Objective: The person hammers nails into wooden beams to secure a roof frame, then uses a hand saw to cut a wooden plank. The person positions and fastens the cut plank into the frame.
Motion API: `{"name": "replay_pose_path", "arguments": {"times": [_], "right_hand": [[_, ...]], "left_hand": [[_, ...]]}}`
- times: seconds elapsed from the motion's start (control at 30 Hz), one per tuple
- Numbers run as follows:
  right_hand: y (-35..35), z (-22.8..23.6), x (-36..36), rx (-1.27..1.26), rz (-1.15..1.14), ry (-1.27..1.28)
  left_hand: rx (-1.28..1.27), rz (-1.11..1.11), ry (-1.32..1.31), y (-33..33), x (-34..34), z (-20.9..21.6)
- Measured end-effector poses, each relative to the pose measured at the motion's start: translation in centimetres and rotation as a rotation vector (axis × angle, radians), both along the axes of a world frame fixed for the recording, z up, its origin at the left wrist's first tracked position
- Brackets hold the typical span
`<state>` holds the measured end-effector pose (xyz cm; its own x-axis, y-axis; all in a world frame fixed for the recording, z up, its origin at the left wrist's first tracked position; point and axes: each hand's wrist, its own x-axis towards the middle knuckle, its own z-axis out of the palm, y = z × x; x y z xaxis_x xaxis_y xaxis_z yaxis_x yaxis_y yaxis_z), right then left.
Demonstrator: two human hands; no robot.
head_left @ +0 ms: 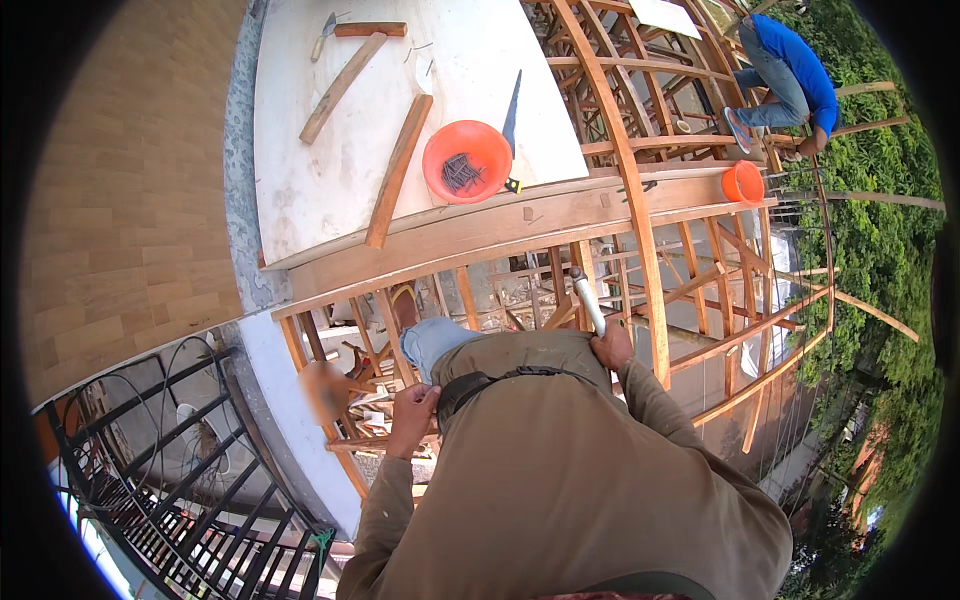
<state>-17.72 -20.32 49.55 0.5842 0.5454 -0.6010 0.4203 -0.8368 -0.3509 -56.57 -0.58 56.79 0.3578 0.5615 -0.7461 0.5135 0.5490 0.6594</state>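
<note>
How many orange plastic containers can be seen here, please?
2: a bowl of nails on the white board, and a small bucket near the right end of the long wooden beam. Others may be hidden below the timber framework.

The single view looked from the person's head, through the left one of two fisheye cameras worn side by side, and faced steeply downward and somewhat ahead. The khaki shirt (590,470) lay nearest, filling the lower middle; the hammer (590,305) came farther off, close to the centre, and the white panel (330,190) beyond it, toward the top. The wide lens reached from tiled floor (130,200) at left to foliage (885,150) at right, bending straight edges within a dark, rounded border.
</note>
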Motion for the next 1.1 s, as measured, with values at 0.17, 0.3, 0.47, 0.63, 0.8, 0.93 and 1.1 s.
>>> {"name": "replay_pose_path", "arguments": {"times": [0.17,0.3,0.47,0.63,0.8,0.93,1.1], "right_hand": [[-0.8,-3.1,-1.5,-0.064,-0.184,0.057],[-2.6,-2.5,-2.2,0.015,-0.311,0.149],[-2.3,-4.8,-1.9,0.118,-0.376,0.107],[-12.0,-6.9,-5.3,0.085,-0.683,0.153],[-19.8,-12.7,-9.8,-0.258,-0.897,0.274],[-28.2,-15.6,-16.5,-0.451,-1.06,0.381],[-31.4,-16.9,-23.2,-0.539,-1.066,0.602]], "left_hand": [[0.209,0.134,0.12,2.9,0.5,-3.9],[0.291,0.254,0.258,5.0,2.8,-5.9],[0.655,-0.387,0.608,11.3,-13.3,-31.3],[0.368,-0.567,0.409,11.8,3.9,-15.9],[0.022,-0.249,0.386,18.9,2.9,-12.0],[0.013,-0.305,0.383,18.6,4.2,-10.0],[-0.01,-0.445,0.342,14.8,3.2,-11.5]]}}
